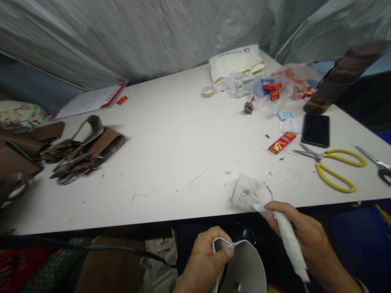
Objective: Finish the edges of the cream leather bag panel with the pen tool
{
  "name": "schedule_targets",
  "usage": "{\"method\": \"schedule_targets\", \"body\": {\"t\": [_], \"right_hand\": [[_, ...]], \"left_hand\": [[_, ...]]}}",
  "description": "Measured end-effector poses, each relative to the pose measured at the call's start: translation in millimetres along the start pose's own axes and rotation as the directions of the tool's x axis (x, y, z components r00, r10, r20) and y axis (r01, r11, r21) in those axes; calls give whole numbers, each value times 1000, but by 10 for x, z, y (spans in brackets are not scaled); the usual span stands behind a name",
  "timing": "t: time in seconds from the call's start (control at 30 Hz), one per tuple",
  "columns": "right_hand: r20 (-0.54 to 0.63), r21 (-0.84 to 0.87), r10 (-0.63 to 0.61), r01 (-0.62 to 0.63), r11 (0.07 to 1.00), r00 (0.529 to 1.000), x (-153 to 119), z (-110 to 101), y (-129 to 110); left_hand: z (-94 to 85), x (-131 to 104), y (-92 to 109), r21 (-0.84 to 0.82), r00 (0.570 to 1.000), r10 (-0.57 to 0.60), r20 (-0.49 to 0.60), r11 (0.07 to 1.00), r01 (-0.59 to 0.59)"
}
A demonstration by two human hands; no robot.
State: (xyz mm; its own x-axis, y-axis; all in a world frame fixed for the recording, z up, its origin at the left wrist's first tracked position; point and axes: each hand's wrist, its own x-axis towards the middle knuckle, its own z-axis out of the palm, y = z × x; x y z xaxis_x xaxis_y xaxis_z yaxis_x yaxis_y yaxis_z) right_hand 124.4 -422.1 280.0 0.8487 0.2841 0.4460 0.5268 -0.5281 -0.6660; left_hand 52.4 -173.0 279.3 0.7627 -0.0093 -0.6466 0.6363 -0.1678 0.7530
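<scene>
At the bottom centre, my left hand (209, 258) is closed on the pinched edge of a white curved piece (249, 264), whose pale inner side faces up. To its right, my right hand (305, 240) grips a white wrapped stick (288, 240), its narrow tip pointing up and left. That tip is over or against the near right side of a stained whitish pad (244, 191) at the table's front edge. Both hands are just below the edge of the white table (165, 162).
Yellow-handled scissors (339, 169), a black phone (316, 130) and a red packet (282, 142) lie at the right. A dark bottle (339, 83) stands behind them, near plastic bags (287, 87) and a tape roll (208, 92). Brown folded pieces (91, 152) are at the left.
</scene>
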Motion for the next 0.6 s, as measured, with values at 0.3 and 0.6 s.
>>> {"method": "schedule_targets", "body": {"t": [0.3,0.6], "right_hand": [[8,22,31,-31,999,999,-31,11,14],[7,56,33,-34,998,999,-3,-6,-12]], "left_hand": [[-3,13,0,-37,1000,-7,3,999,7],[2,8,2,-20,1000,11,-12,1000,-11]]}}
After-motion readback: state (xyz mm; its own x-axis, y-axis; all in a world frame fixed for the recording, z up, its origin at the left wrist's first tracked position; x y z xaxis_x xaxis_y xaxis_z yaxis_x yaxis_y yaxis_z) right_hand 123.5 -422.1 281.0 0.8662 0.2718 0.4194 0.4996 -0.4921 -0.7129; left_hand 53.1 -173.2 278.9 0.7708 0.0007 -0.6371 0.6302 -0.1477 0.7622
